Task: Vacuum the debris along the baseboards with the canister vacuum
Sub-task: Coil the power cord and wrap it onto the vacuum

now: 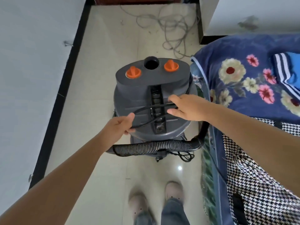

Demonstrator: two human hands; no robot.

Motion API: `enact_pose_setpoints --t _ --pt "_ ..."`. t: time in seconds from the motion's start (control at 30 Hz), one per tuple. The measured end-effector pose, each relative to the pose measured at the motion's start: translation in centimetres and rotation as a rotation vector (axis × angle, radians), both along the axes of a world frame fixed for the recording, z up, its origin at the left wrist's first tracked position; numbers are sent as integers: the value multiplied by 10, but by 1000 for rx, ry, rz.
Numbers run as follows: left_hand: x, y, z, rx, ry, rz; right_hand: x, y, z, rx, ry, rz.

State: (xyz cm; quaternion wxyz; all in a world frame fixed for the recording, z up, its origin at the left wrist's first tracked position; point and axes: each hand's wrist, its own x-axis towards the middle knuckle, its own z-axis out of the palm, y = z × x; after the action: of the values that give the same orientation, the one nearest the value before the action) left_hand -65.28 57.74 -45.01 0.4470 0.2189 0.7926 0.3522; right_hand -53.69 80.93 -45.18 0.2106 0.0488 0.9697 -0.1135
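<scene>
A grey canister vacuum [146,88] with two orange knobs and an open hose port stands on the tiled floor in front of me. A black power cord [142,109] lies looped across its top. My left hand [118,125] pinches the cord's loop at the vacuum's left side. My right hand [186,108] holds the cord strands at the right, thumb below and fingers above. A ribbed black hose [154,146] curves round the vacuum's near side. A black baseboard [65,82] runs along the left wall.
A bed with a blue floral blanket [243,82] and a houndstooth cloth [253,176] crowds the right side. A tangle of grey cable [172,26] lies on the floor beyond the vacuum. My feet [155,197] stand just behind it.
</scene>
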Motion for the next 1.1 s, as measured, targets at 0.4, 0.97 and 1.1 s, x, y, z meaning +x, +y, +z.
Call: enact_pose_setpoints --t 0.4,0.97,1.1 --pt "11 69 -23 -110 293 395 24 64 5 312 -237 44" --pt "-20 49 -51 -419 585 87 -36 -6 -23 -62 -273 -42" --pt "-27 24 -53 -376 758 -36 -18 -9 -30 -33 -2 -41"
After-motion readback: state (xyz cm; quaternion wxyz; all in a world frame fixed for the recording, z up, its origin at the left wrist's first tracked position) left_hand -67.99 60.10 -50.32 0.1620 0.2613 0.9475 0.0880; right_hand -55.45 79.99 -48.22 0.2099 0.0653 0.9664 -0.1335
